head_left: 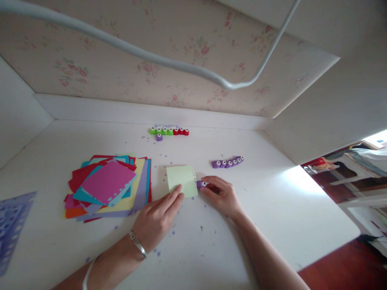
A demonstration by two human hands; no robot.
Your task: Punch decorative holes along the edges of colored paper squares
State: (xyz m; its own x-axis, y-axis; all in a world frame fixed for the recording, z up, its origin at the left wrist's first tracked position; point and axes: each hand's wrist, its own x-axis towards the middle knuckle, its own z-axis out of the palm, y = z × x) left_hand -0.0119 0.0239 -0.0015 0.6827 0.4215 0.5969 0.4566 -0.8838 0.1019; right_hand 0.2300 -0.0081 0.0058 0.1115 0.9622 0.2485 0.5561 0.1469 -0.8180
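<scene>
Meeting the right edge of a pale green paper square (179, 176), a small purple punch (199, 184) with an eye-like button sits on a white tabletop (266, 209). A short column of small holes runs down that edge, just above the punch. The right hand (223, 197) has its thumb and index finger clamped on the punch. The left hand (160, 217), with a silver bracelet (137, 245) at the wrist, presses extended fingertips on the lower part of the paper; they lie flat, gripping nothing.

If those fingertips ease off, the paper could well swivel as the punch is squeezed, setting a hole out of line. A shallow bite could tear the edge; how far the paper reaches into the slot cannot be told.

Scattered purple paper bits (173, 232) dot the surface. Left of the paper lies an untidy stack of coloured sheets (109, 181); farther left, a punched purple sheet (15, 225). Beyond the right hand curves a row of purple punches (229, 162). Near the wall stands a green-and-red row of punches (171, 131), one purple punch in front.
</scene>
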